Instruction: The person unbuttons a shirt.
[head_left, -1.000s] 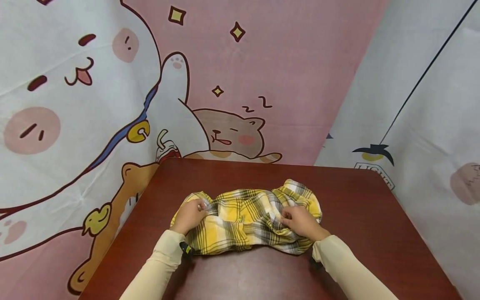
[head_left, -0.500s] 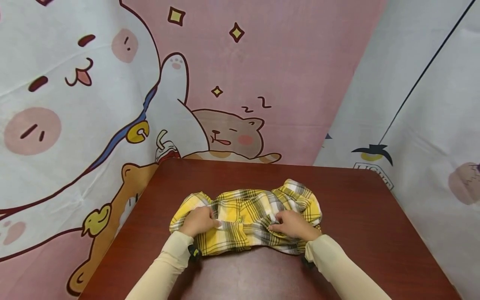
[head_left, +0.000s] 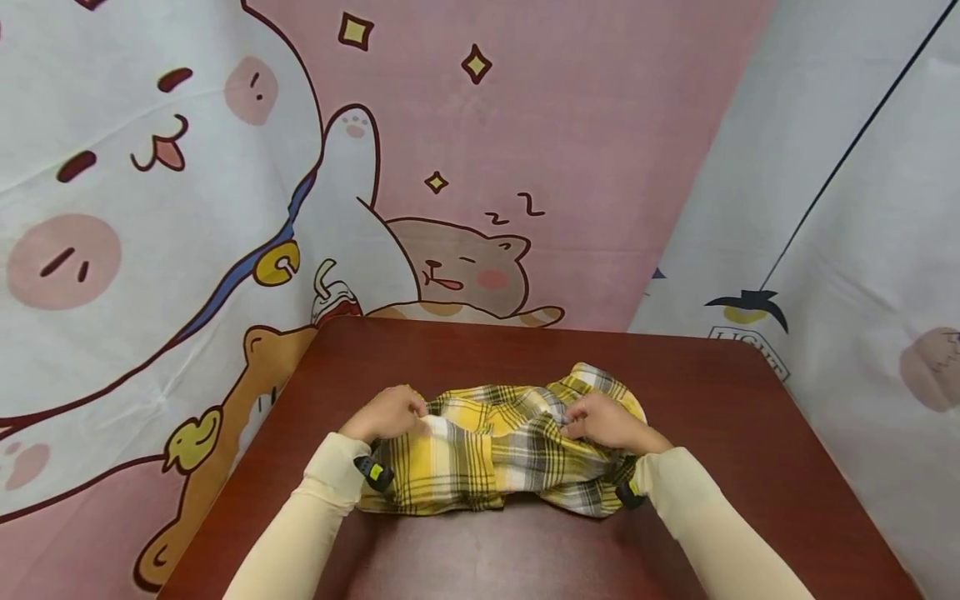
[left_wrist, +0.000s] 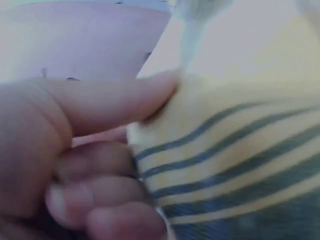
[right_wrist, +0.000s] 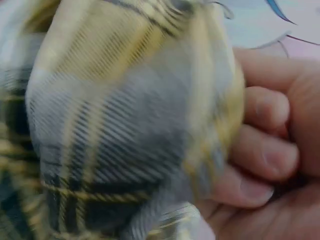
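Observation:
A crumpled yellow, white and dark plaid shirt (head_left: 453, 467) lies across the middle of the table. At its left part, my left hand (head_left: 386, 414) pinches a fold and holds it raised. The left wrist view shows the thumb pressing on the cloth (left_wrist: 235, 145), with the other fingers curled behind it. My right hand (head_left: 609, 423) grips another raised fold at the right part. In the right wrist view, the bunched fabric (right_wrist: 125, 110) hides the fingertips of my right hand (right_wrist: 280, 145). The shirt's lower edge still touches the table.
The reddish-brown table (head_left: 712, 417) extends around the shirt on all sides. Behind it hangs a pink and white backdrop (head_left: 600, 150) with cartoon animals. Each wrist carries a small black device, such as the left wrist device (head_left: 373, 472).
Both hands first moved inward onto the shirt and took hold of it. Since then they have risen and spread apart, lifting the near layer of cloth between them.

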